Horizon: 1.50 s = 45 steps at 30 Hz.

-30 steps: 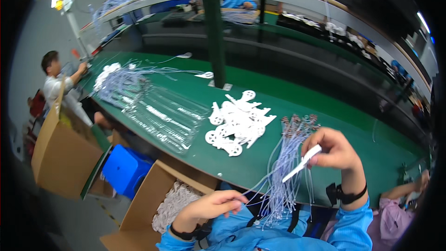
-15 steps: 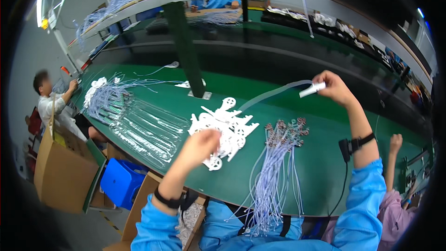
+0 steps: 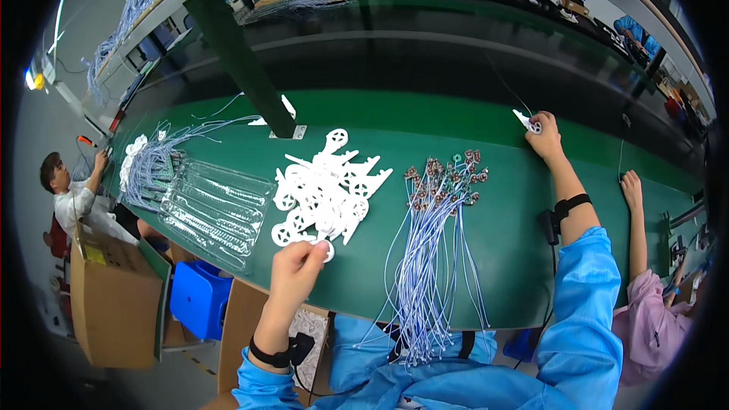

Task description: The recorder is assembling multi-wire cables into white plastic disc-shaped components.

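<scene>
My left hand [image 3: 295, 272] is closed in a pinch on the round end of a white plastic part [image 3: 328, 250], at the near edge of a heap of similar white plastic parts [image 3: 323, 193]. These have spoked round ends and slim arms. Out to the right, my right hand [image 3: 545, 138] grips another white plastic part [image 3: 524, 121], low over the far strip of the green bench. A thin cable [image 3: 507, 87] runs from that part toward the dark belt. Between my hands lies a bundle of pale blue cables [image 3: 433, 266] with brown and green coil-like ends.
Left of the heap are a clear plastic tray [image 3: 216, 212] and a wired bundle [image 3: 156, 171]. A dark green post [image 3: 239, 61] rises behind the heap; a black belt [image 3: 425, 53] runs beyond. Co-workers are at left, right and far side. A blue stool [image 3: 199, 298] stands lower left.
My right hand has gone lower and slightly right with its white part, and the cable now trails over the belt. My left hand has moved to the heap's near edge and pinches a part.
</scene>
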### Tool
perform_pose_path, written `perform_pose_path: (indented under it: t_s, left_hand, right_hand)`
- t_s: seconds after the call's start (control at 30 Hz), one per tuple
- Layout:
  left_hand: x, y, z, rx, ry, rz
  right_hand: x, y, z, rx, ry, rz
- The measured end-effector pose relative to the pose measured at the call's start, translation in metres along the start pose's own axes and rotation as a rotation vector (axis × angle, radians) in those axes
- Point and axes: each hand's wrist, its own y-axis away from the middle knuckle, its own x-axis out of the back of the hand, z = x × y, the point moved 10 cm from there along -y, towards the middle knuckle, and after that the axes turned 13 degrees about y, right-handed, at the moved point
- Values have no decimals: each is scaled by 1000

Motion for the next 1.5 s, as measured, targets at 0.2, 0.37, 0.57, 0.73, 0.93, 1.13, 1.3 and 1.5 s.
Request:
perform_pose_path:
  t_s: [0.2,0.37,0.57,0.73,0.93,1.13,1.3,1.5]
  left_hand:
    - [-74,-31,80,-595,-678,-12]
    - [-90,-50,55,-557,-835,-94]
    - [-51,3,101,-677,-329,23]
    - [5,60,64,-358,124,36]
    - [24,101,-4,-132,1001,-8]
    - [-13,100,-13,91,1266,-129]
    - [-35,105,-12,107,1537,-337]
    - [-76,100,-4,248,1910,-480]
  right_hand:
    - [60,52,-120,296,-291,110]
    - [54,138,-268,449,-236,-394]
    - [16,152,-307,402,238,-280]
    - [-17,134,-274,92,-123,-556]
    - [59,130,-291,26,-1161,-485]
    - [185,118,-302,284,-1602,-220]
    - [260,141,-291,374,-1734,-107]
    - [285,176,-264,382,-1846,-77]
